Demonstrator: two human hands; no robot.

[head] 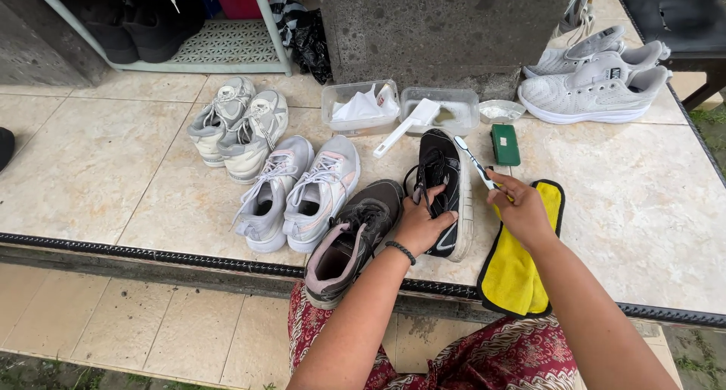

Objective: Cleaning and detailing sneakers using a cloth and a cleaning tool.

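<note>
Both hands are occupied: a black shoe (442,189) is steadied on its side by the left hand (418,225) so its white sole faces the toothbrush (476,163) gripped in the right hand (522,208) above a yellow cloth (522,273) on the counter (643,208).

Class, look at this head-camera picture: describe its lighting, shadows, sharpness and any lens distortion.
Head view: soft, even daylight; only faint shadows under the black shoe and yellow cloth. No glare on the tiled ledge. The left hand and right hand look sharp. The ledge's edge bows slightly, a wide-lens effect.
</note>
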